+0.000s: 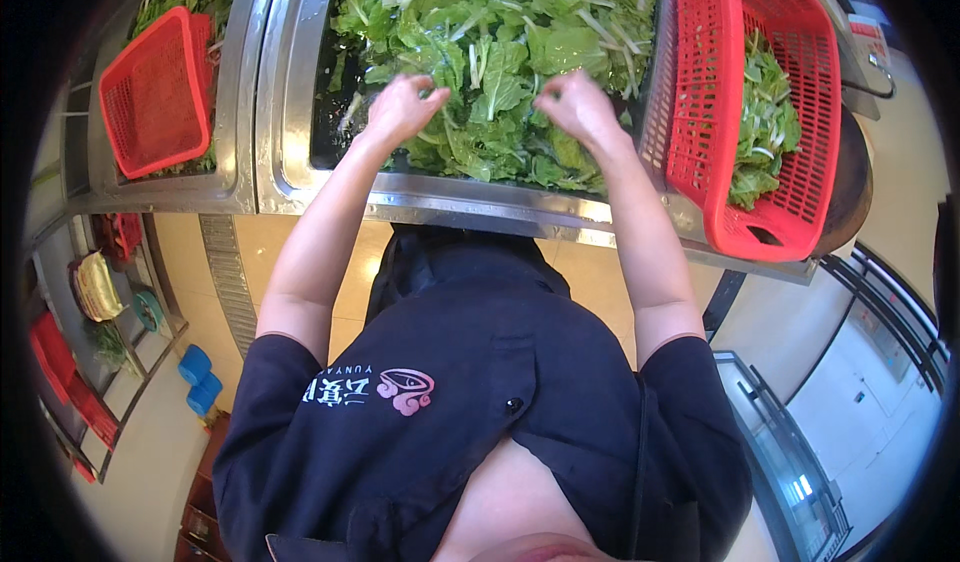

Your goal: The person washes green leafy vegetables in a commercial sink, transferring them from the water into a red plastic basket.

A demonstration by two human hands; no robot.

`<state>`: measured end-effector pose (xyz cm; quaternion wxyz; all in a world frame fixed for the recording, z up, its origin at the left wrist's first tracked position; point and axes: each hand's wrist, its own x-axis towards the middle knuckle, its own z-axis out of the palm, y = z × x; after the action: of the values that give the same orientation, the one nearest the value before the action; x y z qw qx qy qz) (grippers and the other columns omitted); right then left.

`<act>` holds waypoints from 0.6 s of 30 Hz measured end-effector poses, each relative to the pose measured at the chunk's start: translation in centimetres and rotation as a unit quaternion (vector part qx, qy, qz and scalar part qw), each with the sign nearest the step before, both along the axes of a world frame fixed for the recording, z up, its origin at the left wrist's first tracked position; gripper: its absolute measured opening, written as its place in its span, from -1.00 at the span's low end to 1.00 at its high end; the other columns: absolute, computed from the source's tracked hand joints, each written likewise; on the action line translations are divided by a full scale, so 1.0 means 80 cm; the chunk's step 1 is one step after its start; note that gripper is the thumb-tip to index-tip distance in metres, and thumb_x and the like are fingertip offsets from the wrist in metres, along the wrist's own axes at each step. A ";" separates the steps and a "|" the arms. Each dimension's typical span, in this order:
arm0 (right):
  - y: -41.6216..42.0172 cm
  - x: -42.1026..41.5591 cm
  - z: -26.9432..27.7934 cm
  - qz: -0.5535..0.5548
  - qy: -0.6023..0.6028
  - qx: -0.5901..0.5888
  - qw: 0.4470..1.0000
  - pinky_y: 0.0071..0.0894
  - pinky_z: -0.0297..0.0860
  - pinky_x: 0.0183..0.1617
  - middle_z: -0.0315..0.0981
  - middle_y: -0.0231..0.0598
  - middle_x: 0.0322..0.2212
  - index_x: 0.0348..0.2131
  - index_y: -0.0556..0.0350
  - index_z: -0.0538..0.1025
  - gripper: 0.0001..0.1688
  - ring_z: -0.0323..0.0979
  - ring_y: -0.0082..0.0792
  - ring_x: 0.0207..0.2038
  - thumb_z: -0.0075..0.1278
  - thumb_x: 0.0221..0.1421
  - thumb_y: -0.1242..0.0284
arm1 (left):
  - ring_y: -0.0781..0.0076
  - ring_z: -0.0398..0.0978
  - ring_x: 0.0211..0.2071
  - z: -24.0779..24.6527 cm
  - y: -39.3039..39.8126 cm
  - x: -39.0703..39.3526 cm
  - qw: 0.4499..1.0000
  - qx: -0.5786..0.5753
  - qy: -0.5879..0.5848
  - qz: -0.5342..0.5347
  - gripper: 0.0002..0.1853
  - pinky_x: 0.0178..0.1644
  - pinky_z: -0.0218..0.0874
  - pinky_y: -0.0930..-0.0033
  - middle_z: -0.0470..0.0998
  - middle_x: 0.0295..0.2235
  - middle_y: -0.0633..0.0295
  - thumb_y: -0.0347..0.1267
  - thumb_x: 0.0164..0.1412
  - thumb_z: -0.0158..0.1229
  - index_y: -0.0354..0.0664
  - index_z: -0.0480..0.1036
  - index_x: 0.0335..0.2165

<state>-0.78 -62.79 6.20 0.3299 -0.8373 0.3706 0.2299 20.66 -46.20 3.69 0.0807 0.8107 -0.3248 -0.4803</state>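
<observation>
A stainless steel sink [480, 191] in front of me holds water and many loose leafy greens [502, 74]. My left hand [405, 108] hovers just over the greens at the left side, thumb and fingers apart with nothing seen between them. Across from it, my right hand [581, 108] is over the greens on the right, slightly blurred. Its fingers curl inward with a gap to the thumb, and I see no leaf in its grasp. Wet leaves lie between the two hands, some under the water and some breaking its surface.
Right of the sink, a red plastic basket [724, 112] stands tilted with cut greens [765, 127] inside. A second red basket [154, 97] rests over greens in the left-hand sink [236, 127]. Shelving [142, 314] with goods stands at the lower left, near blue slippers [196, 378].
</observation>
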 end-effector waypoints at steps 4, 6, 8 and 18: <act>-0.016 0.044 -0.041 -0.055 -0.166 -0.188 0.967 0.05 -0.01 0.27 -0.03 0.08 0.19 0.13 -0.17 0.27 -0.31 -0.01 0.05 0.22 0.00 0.02 0.11 | 0.06 -0.13 0.27 -0.010 -0.039 0.013 0.914 -0.230 -0.321 -0.090 -0.33 0.25 -0.25 -0.19 -0.02 0.23 0.03 -0.04 0.11 0.07 0.18 0.10 0.17; -0.004 0.058 -0.055 0.033 -0.018 -0.093 0.995 0.15 -0.18 0.30 -0.24 0.06 0.25 0.19 -0.30 0.14 -0.21 -0.25 0.07 0.29 0.00 0.01 0.07 | 0.09 -0.20 0.29 -0.024 -0.053 0.007 0.919 -0.167 -0.304 -0.186 -0.29 0.27 -0.37 -0.23 -0.10 0.26 0.06 -0.04 0.10 0.07 0.33 0.01 0.20; -0.010 0.050 -0.071 0.109 0.029 0.020 0.993 -0.06 -0.07 0.30 -0.16 0.22 0.21 0.19 -0.21 0.17 -0.15 -0.15 0.14 0.26 0.03 -0.06 0.03 | 0.05 -0.02 0.24 -0.033 -0.053 0.008 0.943 -0.089 -0.205 -0.248 -0.33 0.24 -0.24 -0.22 0.05 0.21 0.02 -0.03 0.11 0.06 0.24 0.09 0.18; -0.011 0.155 -0.067 -0.038 -0.069 -0.151 0.985 0.28 -0.09 0.26 -0.02 0.01 0.19 0.15 -0.20 0.24 -0.26 -0.01 0.03 0.23 0.00 -0.07 0.29 | -0.01 0.06 0.19 -0.065 -0.110 0.053 0.913 -0.242 -0.293 -0.151 -0.30 0.19 -0.01 -0.13 0.10 0.16 0.00 -0.01 -0.03 0.20 0.29 0.21 0.11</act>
<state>11.60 -63.70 0.86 0.2330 -0.8766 0.4090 0.0999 24.88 -55.02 -1.53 0.1020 0.8124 -0.5582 -0.1345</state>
